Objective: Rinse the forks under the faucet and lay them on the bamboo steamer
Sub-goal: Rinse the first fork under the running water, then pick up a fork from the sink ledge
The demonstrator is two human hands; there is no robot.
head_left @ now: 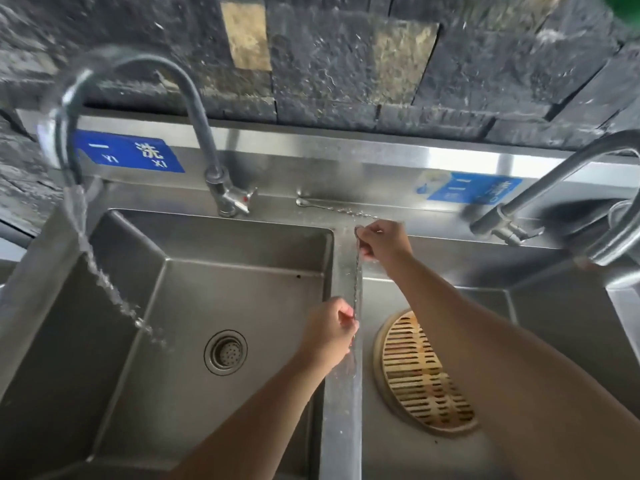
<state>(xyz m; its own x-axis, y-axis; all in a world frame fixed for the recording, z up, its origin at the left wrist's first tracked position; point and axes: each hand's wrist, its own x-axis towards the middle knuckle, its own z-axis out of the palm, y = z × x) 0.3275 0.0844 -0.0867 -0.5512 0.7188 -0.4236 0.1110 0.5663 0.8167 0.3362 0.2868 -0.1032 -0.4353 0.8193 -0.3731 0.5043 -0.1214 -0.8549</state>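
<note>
Head view

- Fork [356, 282]: long, thin twisted stem, held over the steel divider [343, 393] between the two basins. Long axis running near to far along the divider. Tine end not distinguishable; contact with the divider not distinguishable.
- Left hand [330, 329]: fingers curled, pinching the near end of the fork.
- Right hand [379, 239]: fingers curled, pinching the far end of the fork, close to the back ledge [277, 206].
- Second fork [336, 207]: lying flat on the back ledge, long axis left to right, rounded end to the left, other end just beside the right hand.
- Faucet [194, 98]: spout swung over the left side, water [104, 282] running into the left basin [173, 393], well apart from both forks. Round drain [225, 352] in the basin floor.
- Bamboo steamer [415, 372]: lying flat in the right basin [554, 313], slatted face up, partly hidden by the right forearm.
- Second faucet [554, 188] at the far right.
- Surroundings: stainless sink unit, blue labels [131, 155] on the splashback, dark stone wall [346, 64] behind
</note>
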